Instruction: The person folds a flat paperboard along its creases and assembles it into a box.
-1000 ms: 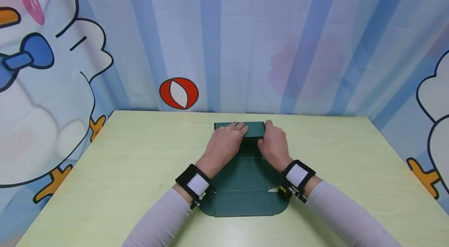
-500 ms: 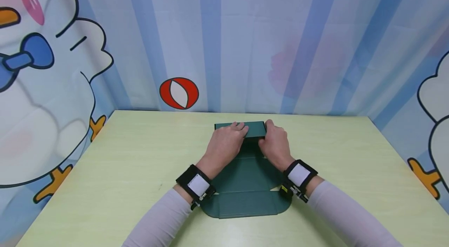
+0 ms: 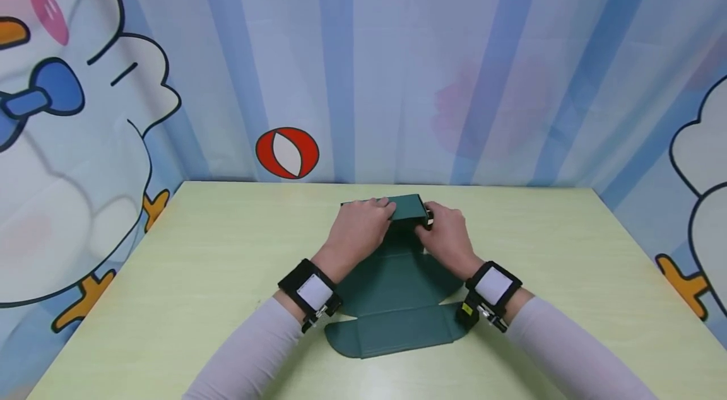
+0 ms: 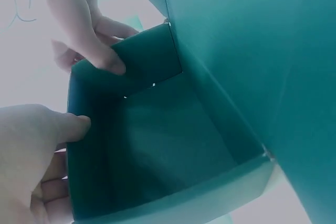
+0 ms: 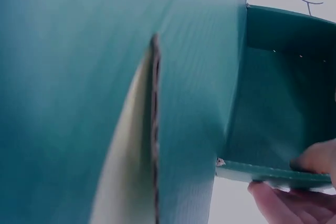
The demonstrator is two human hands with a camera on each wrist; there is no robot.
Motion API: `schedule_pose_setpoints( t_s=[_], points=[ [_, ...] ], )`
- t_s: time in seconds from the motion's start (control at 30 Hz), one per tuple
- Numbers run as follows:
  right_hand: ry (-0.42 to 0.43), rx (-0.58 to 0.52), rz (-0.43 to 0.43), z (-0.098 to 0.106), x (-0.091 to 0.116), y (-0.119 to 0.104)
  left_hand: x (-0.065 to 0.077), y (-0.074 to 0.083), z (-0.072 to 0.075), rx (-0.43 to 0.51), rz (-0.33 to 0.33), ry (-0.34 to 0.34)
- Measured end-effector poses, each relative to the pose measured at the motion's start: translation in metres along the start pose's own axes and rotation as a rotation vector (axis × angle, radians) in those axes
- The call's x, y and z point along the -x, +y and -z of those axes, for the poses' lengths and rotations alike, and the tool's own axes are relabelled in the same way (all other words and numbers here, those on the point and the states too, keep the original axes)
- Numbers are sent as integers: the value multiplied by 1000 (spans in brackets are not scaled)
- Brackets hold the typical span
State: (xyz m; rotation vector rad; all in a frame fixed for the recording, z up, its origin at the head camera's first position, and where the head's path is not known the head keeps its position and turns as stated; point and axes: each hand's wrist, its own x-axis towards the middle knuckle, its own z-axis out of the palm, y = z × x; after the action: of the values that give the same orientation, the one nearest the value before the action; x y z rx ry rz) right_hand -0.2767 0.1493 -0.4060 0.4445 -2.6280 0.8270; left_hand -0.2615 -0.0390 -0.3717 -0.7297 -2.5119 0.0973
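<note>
Left hand (image 3: 360, 231) and right hand (image 3: 447, 239) each pinch a wall of a green box (image 3: 409, 207), thumbs inside, fingers outside. Nearest, its lid flap (image 3: 403, 332) lies close by the right wrist camera (image 3: 467, 313), which could snag it. Beyond, the box is toward the far side of the table (image 3: 238, 223); uneven squeezing could buckle its walls. From above, the left hand hides the box's left end; whether the box touches the table is unclear.

The left hand (image 3: 360, 233) hides part of the green box (image 3: 407, 207) behind its fingers. In the right wrist view, the right hand (image 3: 445, 237) is cut off past its fingers; left of them, the big lid (image 5: 68, 103) runs off the edge.
</note>
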Motion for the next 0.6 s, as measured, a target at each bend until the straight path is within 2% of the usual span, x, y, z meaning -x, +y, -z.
schedule_pose_setpoints(
  t_s=[0.2,0.33,0.47,0.6],
  points=[
    [-130,-59,44,7,1,0,-1,-11,3,-1,31,-24],
    [-198,-51,79,15,2,-2,-1,-22,4,6,71,-46],
    [-222,5,126,27,4,-2,1,-33,5,11,140,-55],
    [-192,45,168,40,4,-1,5,-45,7,-13,215,-61]
  ],
)
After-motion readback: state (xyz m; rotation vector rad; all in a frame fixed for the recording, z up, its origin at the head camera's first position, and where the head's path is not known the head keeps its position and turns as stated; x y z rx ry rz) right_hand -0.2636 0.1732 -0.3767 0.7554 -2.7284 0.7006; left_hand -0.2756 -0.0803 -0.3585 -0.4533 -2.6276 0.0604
